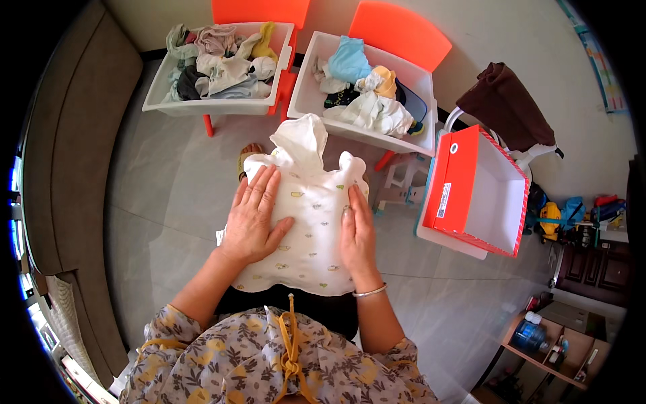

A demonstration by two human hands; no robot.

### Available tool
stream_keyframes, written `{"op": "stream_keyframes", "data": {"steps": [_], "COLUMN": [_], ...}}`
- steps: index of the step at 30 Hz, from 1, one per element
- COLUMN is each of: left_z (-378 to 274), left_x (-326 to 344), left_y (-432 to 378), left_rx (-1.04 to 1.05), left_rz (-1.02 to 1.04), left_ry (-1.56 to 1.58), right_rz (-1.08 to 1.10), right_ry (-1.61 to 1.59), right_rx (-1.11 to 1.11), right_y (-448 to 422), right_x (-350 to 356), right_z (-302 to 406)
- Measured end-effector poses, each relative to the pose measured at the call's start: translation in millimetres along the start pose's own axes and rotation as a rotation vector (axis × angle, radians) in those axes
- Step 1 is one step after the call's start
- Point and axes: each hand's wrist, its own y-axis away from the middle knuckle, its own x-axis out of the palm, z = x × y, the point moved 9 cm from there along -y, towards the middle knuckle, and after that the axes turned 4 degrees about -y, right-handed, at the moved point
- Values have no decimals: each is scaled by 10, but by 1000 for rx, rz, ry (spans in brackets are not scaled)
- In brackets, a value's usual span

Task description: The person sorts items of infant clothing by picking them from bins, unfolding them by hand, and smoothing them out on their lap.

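Observation:
A white baby garment (308, 227) with small green and yellow prints lies spread across my lap, its hood-like flap (303, 139) pointing away from me. My left hand (256, 217) rests flat on its left side, fingers reaching the upper left edge and thumb apart. My right hand (357, 232) lies along the right edge, fingers together and extended, touching the cloth. Neither hand grips the fabric. A small white tag (219, 237) sticks out at the garment's left edge.
Ahead, two white plastic bins holding clothes, a left bin (212, 107) and a right bin (308, 76), stand on orange chairs (398, 30). A red open box (449, 182) sits at right, near a brown cloth (507, 106). A sofa (75, 151) borders the left; wooden shelving (565, 348) is lower right.

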Motion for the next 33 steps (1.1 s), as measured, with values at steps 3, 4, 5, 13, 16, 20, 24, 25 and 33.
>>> {"op": "stream_keyframes", "data": {"steps": [3, 4, 5, 13, 16, 20, 24, 25, 33], "left_z": [-232, -390, -483, -777, -752, -745, -759, -744, -741], "left_x": [-59, -31, -12, -8, 0, -5, -24, -20, -26], "left_y": [39, 46, 73, 265, 284, 315, 272, 291, 285], "left_rx": [98, 219, 254, 491, 493, 492, 484, 477, 483], "left_rz": [-31, -33, -22, -189, -196, -212, -236, -232, -228], "left_ry": [-90, -136, -86, 15, 9, 1, 39, 34, 30], "right_rz": [3, 8, 9, 130, 186, 221, 143, 162, 144], "right_ry": [195, 248, 274, 300, 267, 382, 584, 586, 462], "right_rx": [-112, -132, -263, -96, -38, -26, -194, -213, -119], "right_y": [-126, -174, -215, -350, -398, -368, -379, -384, -333], "right_x": [-229, -293, -300, -100, -85, -11, 2, 11, -7], "right_z": [315, 434, 582, 497, 447, 540, 625, 620, 570]}}
